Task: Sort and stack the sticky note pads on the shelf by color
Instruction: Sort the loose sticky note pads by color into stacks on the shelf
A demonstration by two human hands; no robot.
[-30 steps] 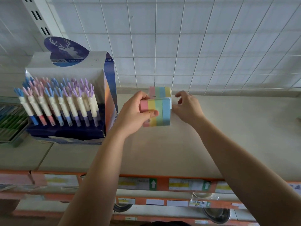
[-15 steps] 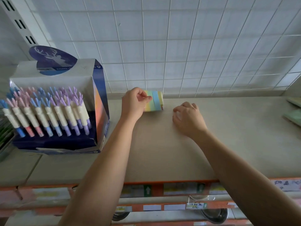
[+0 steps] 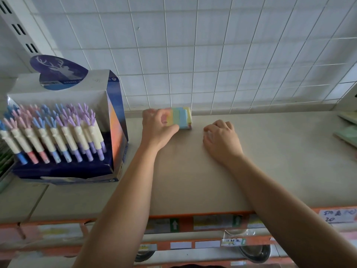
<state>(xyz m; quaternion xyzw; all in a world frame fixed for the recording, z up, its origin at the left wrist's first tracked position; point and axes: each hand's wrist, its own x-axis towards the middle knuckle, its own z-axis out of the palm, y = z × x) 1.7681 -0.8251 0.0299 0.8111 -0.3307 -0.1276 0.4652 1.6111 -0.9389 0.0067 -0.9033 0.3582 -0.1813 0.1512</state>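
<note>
Pastel-striped sticky note pads (image 3: 180, 117) held in a small stack to the right of the pen display box (image 3: 63, 132).

The pads sit on the beige shelf (image 3: 193, 175), just right of the box's rear corner and close against the white wire grid panel (image 3: 193, 55). The top pad lies slightly out of line with the one beneath. The left hand (image 3: 157, 129), between the box and the pads, grips the stack's near left side, with its thumb along the front edge and its blurred fingers curled over the top. The right hand (image 3: 222, 141) is farther right of the box, apart from the pads. It rests knuckles-up on the shelf with fingers loosely curled under, holding nothing. Pale green pads (image 3: 347, 133) lie far to the right of the box, at the frame's edge.
</note>
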